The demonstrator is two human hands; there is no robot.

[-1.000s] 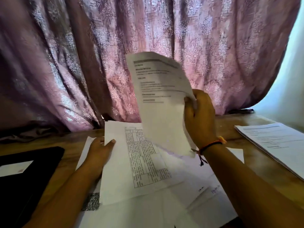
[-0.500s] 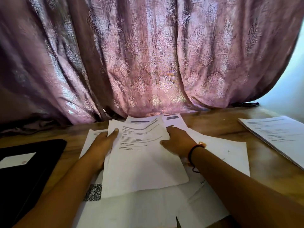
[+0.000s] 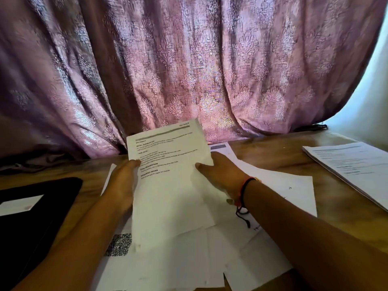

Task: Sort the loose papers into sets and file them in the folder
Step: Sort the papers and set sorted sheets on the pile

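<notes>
Sorting is judged early: one sheet is gripped by left hand and right hand. Loose papers are unsorted, folder untouched.

Matt white paper sheet, grained wooden table, shiny embossed cloth curtain, dark matt folder

Wooden table against a drawn mauve curtain.
A patterned, shiny curtain hangs in heavy folds along the far edge of a brown wooden table, glowing pink near its middle where light comes through. A pale, bright wall shows beyond the table's far right corner.
</notes>
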